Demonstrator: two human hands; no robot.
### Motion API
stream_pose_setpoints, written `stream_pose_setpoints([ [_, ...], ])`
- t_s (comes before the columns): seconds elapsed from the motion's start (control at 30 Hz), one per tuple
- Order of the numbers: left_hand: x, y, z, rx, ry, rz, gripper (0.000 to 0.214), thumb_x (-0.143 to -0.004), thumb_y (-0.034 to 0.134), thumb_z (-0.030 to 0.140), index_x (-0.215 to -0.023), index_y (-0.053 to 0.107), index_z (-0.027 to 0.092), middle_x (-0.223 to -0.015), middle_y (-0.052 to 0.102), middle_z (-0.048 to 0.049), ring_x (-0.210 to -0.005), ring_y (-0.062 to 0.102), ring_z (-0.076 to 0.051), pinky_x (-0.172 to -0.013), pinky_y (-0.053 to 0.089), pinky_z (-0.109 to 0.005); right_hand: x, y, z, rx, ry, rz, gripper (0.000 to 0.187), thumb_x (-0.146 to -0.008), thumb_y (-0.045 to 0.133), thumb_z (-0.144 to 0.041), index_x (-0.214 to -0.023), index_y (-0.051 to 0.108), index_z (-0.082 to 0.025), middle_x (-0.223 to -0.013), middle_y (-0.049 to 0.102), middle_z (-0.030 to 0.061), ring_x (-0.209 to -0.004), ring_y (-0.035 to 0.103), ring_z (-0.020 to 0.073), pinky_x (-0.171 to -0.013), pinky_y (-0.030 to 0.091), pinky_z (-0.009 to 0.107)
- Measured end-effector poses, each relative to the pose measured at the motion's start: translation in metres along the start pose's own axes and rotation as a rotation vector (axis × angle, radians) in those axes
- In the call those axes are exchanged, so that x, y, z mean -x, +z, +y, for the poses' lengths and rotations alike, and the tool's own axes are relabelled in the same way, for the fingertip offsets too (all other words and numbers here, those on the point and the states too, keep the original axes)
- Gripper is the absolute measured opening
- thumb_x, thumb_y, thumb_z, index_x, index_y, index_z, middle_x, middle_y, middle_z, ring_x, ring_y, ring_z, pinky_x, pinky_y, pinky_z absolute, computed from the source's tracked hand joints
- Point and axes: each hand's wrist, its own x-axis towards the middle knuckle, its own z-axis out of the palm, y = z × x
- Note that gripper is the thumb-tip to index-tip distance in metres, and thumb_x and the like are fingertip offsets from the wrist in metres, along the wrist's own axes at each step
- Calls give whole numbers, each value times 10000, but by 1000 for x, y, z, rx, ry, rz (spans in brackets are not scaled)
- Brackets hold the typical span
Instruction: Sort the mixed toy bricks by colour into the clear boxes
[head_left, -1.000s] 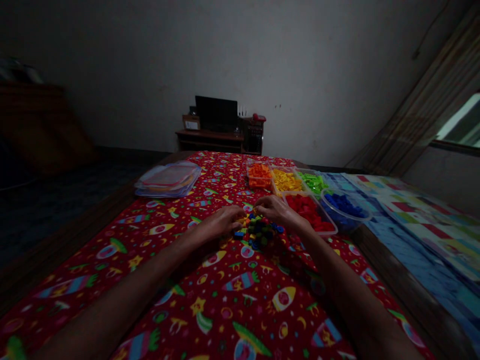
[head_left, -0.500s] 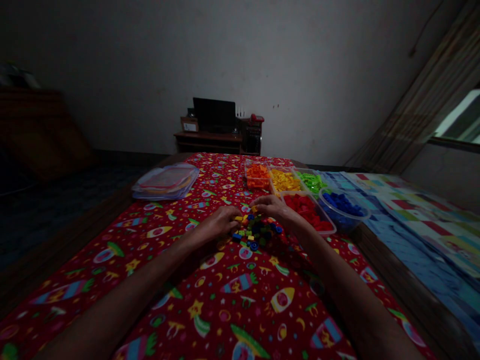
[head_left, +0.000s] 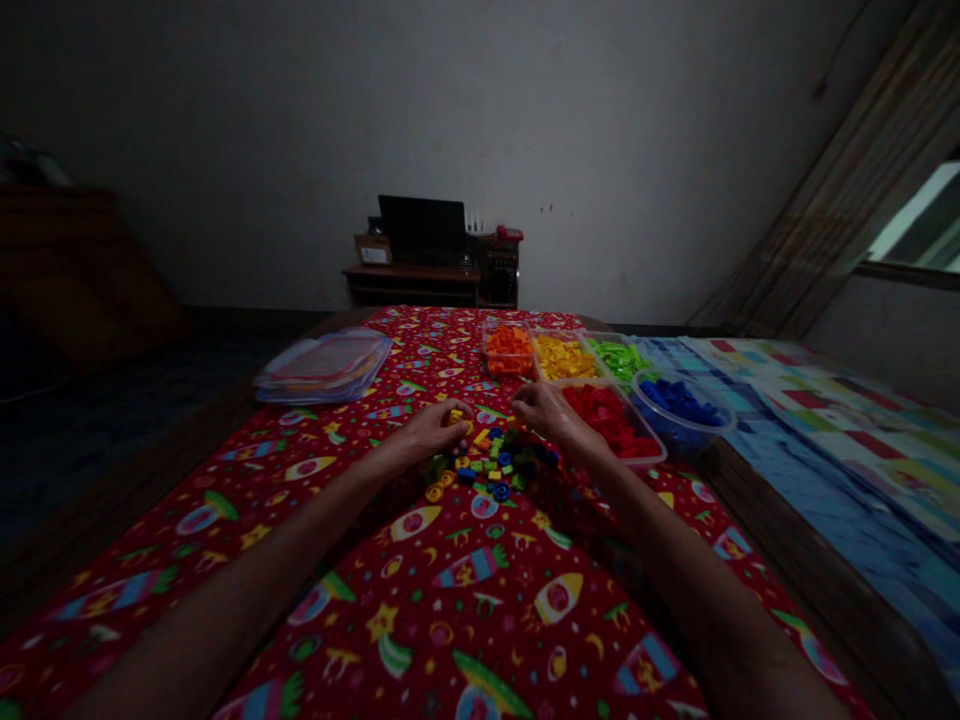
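A loose pile of small toy building bricks (head_left: 491,465), mostly blue, green and yellow, lies on the red patterned tablecloth (head_left: 420,575). At the pile's left, my left hand (head_left: 439,428) is closed on yellow bricks (head_left: 456,416) that show between thumb and fingers. Below that hand rest round yellow pieces (head_left: 435,492). My right hand (head_left: 541,408) is over the pile's far right side, beside the box of red bricks (head_left: 611,420). Its fingers are curled together, and I cannot make out anything in them.
Clear boxes of orange bricks (head_left: 510,350), yellow bricks (head_left: 562,357) and green bricks (head_left: 616,358) stand at the back right. A round tub of blue bricks (head_left: 681,402) stands by the right edge. Stacked plastic lids (head_left: 326,367) lie at the left. A bed (head_left: 810,430) adjoins the right side.
My left hand has drawn slightly left and up from the pile with yellow bricks in it. The yellow piece seen at my right fingertips no longer shows there.
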Motion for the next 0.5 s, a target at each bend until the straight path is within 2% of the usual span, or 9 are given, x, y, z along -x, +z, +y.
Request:
stream_pose_setpoints([
  [0.13, -4, 5, 10, -338, 113, 25, 273, -772, 500, 355, -955, 614, 187, -660, 628, 10, -614, 589, -165, -579, 455, -256, 2, -10, -3, 102, 9, -72, 249, -771, 494, -75, -889, 712, -105, -798, 668, 62, -691, 543, 121, -635, 367, 211],
  [0.27, -11, 11, 15, -545, 245, 6, 166, -728, 529, 213, -838, 649, 181, -728, 637, -15, -718, 580, -165, -655, 439, -239, 8, -20, -9, 200, 20, -166, 345, -734, 482, -9, -988, 702, -90, -909, 691, 110, -793, 584, 150, -668, 382, 210],
  [0.5, -14, 15, 6, -659, 193, -60, 115, -725, 491, 174, -735, 605, 168, -660, 563, -4, -646, 513, -150, -596, 405, -232, 12, -22, -16, 207, 1, -207, 347, -751, 498, -35, -1036, 688, -91, -949, 699, 112, -810, 603, 151, -687, 401, 207],
])
